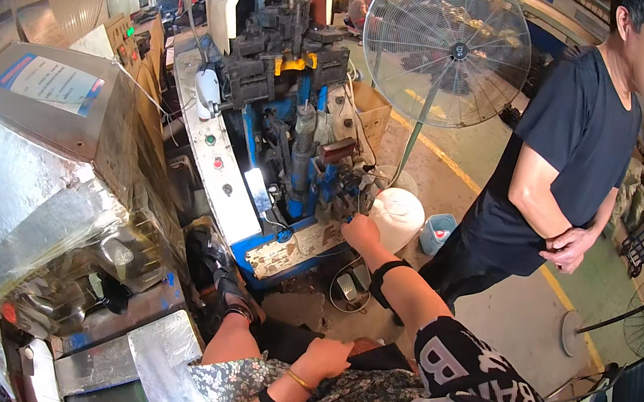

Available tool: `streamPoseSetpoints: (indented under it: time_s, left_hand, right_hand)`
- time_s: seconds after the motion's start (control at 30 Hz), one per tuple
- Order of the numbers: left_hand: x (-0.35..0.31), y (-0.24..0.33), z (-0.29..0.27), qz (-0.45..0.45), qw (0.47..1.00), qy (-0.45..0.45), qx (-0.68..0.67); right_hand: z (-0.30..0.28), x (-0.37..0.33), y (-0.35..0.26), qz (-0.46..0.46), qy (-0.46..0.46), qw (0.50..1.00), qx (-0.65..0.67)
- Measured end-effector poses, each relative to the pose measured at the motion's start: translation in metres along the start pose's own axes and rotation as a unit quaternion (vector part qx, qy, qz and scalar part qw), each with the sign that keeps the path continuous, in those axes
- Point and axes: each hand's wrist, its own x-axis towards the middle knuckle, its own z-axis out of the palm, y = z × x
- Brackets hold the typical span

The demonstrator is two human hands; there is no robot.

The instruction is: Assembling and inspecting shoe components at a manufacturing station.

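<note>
Our right hand [361,232] reaches out to the front of the blue machine [293,113], fingers curled against its lower parts; we cannot tell whether it grips anything there. Our left hand [325,357] rests loosely closed on our knee, holding nothing we can see, with a thin gold bangle [300,381] and a black strap on the wrist.

A white rectangular label with a blue and red border [52,83] sits on the sloped top of the grey metal cabinet [18,172] to our left. A worn, pale plate [294,248] is fixed low on the machine's blue base, just beside our right hand. A cardboard box [372,113] stands behind the machine, near the fan [447,47].

The machine is tall, with a white hood on top, dark grimy metal parts in the middle and a white side panel carrying coloured buttons [215,162]. A white plastic jug [397,219] stands on the floor just beside it, and a person in a dark shirt [571,147] stands near.
</note>
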Motion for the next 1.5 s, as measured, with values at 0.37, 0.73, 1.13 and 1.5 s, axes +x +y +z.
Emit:
streamPoseSetpoints:
  time_s: [0.37, 0.73, 1.13, 1.5]
  left_hand:
    - [-0.001, 0.008, -0.006, -0.013, 1.000, -0.007, 0.000]
    - [0.001, -0.001, 0.000, -0.004, 1.000, 0.000, 0.004]
    - [-0.003, 0.006, -0.002, -0.013, 1.000, -0.019, 0.010]
    - [0.001, 0.000, 0.001, -0.004, 1.000, 0.008, 0.004]
  right_hand:
    - [-0.006, -0.009, -0.005, -0.002, 0.016, 1.000, 0.014]
    - [0.008, 0.004, 0.003, -0.018, 0.029, 0.999, -0.017]
    - [0.014, 0.001, 0.009, -0.044, 0.062, 0.997, -0.031]
    - [0.010, 0.001, 0.001, -0.021, 0.076, 0.996, -0.028]
